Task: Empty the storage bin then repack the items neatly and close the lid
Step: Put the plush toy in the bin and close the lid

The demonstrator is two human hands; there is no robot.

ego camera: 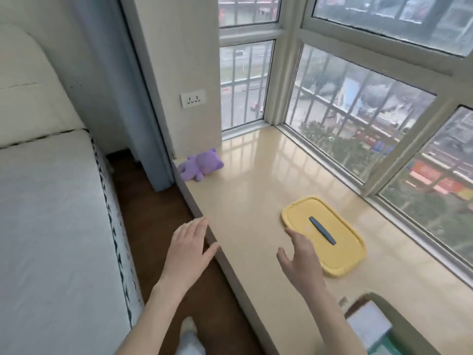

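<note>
While the yellow lid is lying off near the windowsill's window edge, both hands, left hand and right hand, are hovering spread and empty; emptying the bin looks next.

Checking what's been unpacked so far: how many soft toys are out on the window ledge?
1: a purple soft toy lies at the ledge's far left corner. The bin may hide more.

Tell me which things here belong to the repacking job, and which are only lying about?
Job: yellow lid, storage bin with items inside, purple plush toy (probably taken out).
Lying about: bed, wall socket.
</note>
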